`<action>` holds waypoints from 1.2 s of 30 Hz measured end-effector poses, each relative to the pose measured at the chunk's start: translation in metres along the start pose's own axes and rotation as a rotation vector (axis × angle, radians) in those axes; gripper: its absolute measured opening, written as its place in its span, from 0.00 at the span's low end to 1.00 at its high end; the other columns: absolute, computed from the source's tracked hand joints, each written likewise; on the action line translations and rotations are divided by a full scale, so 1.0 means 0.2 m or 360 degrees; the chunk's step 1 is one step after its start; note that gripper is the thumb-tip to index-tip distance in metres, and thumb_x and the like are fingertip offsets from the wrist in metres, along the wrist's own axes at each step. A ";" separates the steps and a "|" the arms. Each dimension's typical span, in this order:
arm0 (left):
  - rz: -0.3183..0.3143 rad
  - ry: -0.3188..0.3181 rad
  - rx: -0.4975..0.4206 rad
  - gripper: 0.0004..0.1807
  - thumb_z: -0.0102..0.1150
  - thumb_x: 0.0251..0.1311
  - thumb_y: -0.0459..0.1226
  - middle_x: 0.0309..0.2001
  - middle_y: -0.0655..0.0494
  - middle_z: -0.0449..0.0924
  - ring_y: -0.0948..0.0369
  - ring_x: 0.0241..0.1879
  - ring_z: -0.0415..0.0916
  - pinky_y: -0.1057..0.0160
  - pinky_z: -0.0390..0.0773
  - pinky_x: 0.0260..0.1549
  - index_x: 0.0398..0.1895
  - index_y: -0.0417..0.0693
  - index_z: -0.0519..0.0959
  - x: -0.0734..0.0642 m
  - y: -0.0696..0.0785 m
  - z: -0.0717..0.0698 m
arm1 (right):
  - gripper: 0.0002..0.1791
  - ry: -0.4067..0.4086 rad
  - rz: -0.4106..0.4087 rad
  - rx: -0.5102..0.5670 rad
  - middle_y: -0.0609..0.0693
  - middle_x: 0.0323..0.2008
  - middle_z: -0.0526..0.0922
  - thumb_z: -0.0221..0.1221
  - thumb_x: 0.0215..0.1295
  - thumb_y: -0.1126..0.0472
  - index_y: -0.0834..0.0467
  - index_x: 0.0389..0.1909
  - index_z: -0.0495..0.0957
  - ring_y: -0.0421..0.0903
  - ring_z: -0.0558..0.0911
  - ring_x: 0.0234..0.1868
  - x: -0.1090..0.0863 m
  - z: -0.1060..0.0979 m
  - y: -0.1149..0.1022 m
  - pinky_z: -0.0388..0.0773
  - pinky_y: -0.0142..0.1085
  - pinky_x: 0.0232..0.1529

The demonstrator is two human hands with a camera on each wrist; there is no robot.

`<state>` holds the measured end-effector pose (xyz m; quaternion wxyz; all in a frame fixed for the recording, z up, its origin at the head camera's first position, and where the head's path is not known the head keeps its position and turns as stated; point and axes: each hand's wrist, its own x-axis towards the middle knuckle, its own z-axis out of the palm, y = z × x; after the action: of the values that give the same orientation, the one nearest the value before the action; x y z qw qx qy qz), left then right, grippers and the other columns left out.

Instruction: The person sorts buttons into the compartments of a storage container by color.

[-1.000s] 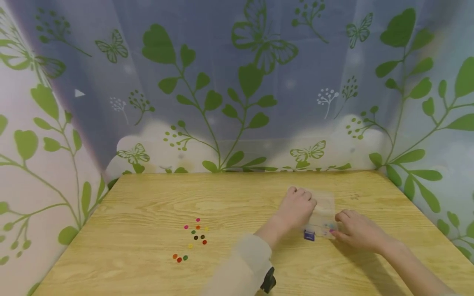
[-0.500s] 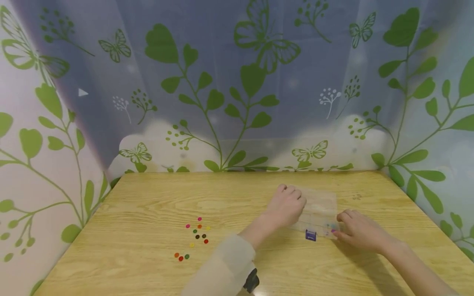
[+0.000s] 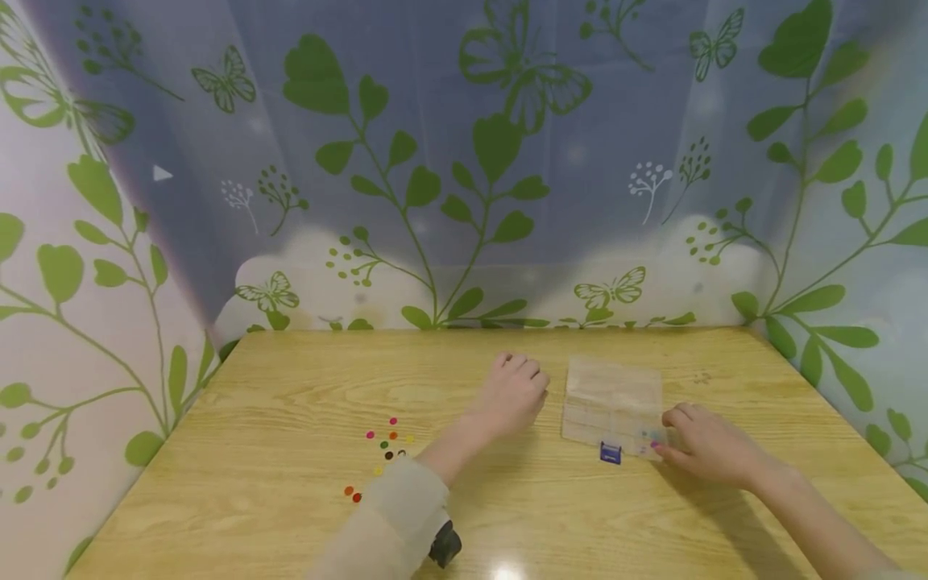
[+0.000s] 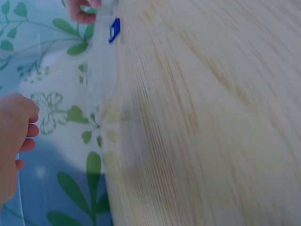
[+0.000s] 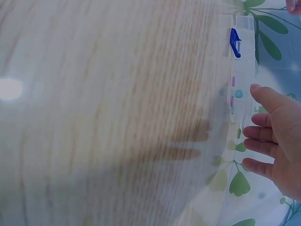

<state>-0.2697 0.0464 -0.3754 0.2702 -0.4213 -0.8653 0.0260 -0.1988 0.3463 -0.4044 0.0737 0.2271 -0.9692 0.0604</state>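
Observation:
A clear plastic compartment box [image 3: 602,391] with a blue latch [image 3: 611,453] at its front edge lies flat on the table. Small teal [image 5: 239,93] and pink pieces show in its front right part. My right hand [image 3: 714,451] stays at the box's right side, thumb tip by the front corner and fingers loosely extended. To the left of the box, my left hand [image 3: 511,396] hangs over the table with its fingers loosely curled and nothing visible in them. Several small coloured discs [image 3: 393,436] lie further left, partly hidden by the left sleeve.
The wood-grain table [image 3: 304,387] ends at a leaf-and-butterfly patterned curtain [image 3: 362,161] behind and on both sides. A small cluster of pale pieces [image 3: 701,376] lies beyond the box, to its right.
My left hand has left the box and moved left toward the discs, its sleeve now covering some of them. My right hand has stayed by the box.

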 end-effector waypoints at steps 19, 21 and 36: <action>-0.0077 0.0144 -0.0001 0.05 0.63 0.53 0.40 0.31 0.58 0.78 0.60 0.35 0.73 0.59 0.70 0.44 0.32 0.50 0.82 -0.24 -0.23 -0.02 | 0.19 -0.0032 0.0011 0.0012 0.53 0.35 0.76 0.63 0.56 0.54 0.66 0.39 0.74 0.53 0.77 0.37 0.01 0.00 0.01 0.75 0.46 0.38; -0.0089 0.0148 0.0008 0.05 0.63 0.53 0.40 0.31 0.58 0.78 0.59 0.35 0.73 0.58 0.70 0.43 0.31 0.50 0.81 -0.27 -0.25 -0.02 | 0.19 -0.0024 0.0007 0.0009 0.53 0.35 0.76 0.64 0.56 0.54 0.66 0.39 0.74 0.53 0.77 0.37 0.00 0.00 0.01 0.75 0.46 0.38; -0.0188 0.0181 -0.0029 0.05 0.64 0.50 0.36 0.30 0.53 0.78 0.55 0.34 0.73 0.54 0.70 0.43 0.30 0.45 0.80 -0.48 -0.41 -0.02 | 0.19 -0.0017 0.0000 0.0009 0.53 0.35 0.77 0.63 0.56 0.54 0.66 0.39 0.75 0.53 0.77 0.36 0.01 0.00 0.00 0.75 0.46 0.37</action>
<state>-0.2789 -0.0787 -0.3926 0.3163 -0.3726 -0.8721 -0.0219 -0.2002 0.3460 -0.4048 0.0677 0.2276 -0.9694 0.0620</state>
